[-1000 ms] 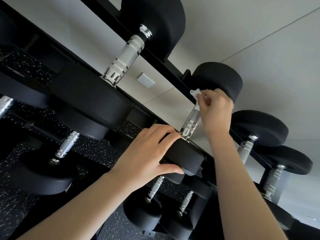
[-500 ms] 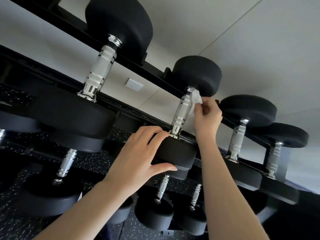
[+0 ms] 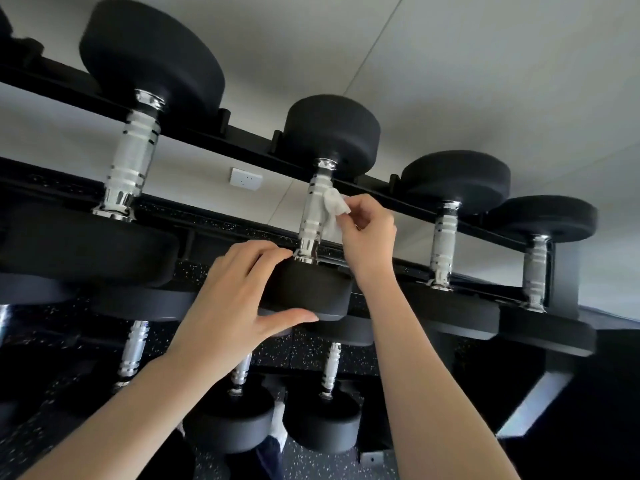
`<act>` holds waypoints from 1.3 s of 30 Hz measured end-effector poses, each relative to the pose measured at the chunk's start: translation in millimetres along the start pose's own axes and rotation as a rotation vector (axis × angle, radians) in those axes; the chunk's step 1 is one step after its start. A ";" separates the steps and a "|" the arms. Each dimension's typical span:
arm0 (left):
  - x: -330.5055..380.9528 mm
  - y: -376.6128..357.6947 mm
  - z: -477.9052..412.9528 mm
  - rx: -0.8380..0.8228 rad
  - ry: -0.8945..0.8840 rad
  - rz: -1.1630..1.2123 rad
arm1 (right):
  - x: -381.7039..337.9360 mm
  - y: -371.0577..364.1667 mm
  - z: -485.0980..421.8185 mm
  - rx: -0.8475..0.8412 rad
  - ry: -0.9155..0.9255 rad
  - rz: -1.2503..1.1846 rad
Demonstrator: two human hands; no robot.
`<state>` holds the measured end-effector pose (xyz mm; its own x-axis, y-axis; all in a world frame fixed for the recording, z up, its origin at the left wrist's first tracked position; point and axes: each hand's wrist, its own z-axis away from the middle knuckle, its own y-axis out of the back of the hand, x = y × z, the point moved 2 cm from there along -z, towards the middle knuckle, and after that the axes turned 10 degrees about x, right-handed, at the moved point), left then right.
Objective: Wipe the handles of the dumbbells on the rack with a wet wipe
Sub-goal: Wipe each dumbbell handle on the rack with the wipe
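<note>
A black rack [image 3: 242,140] carries a row of black dumbbells with chrome handles. My right hand [image 3: 369,233] pinches a crumpled white wet wipe [image 3: 334,207] against the right side of the chrome handle [image 3: 313,216] of the middle dumbbell on the top tier. My left hand [image 3: 239,299] grips that dumbbell's near black head [image 3: 311,289], fingers curled over its top edge and thumb under its face. Its far head [image 3: 330,133] rests against the back rail.
A bigger dumbbell [image 3: 133,157] sits to the left and two smaller ones [image 3: 445,237] [image 3: 535,268] to the right on the same tier. More dumbbells [image 3: 329,372] lie on the lower tier. A white wall socket [image 3: 246,179] shows behind. Speckled black flooring lies below.
My right hand has slid the wipe down the handle from near the far head toward its middle. The view has shifted, so the rack sits more level. My left hand keeps its hold.
</note>
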<state>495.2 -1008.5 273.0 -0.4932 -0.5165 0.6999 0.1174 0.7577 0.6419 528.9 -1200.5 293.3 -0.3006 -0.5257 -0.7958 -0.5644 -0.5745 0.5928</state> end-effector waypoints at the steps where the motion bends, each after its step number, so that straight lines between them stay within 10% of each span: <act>1: 5.5 0.3 -3.3 -0.003 -0.010 -0.023 | -0.5 6.4 0.4 0.011 0.007 -0.010; 17: 143.1 -117.1 -47.6 -0.090 -0.064 -0.283 | 91.6 186.0 -67.6 0.172 -0.002 -0.015; 39: 173.3 -143.5 -18.3 -0.009 0.026 -0.156 | 121.8 159.7 -106.2 -0.130 -0.046 -0.240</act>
<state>408.6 -1214.0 308.0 -0.4834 -0.6377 0.5997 0.0490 0.6643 0.7459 483.8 -1422.9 304.2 -0.2063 -0.3376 -0.9184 -0.5215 -0.7562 0.3952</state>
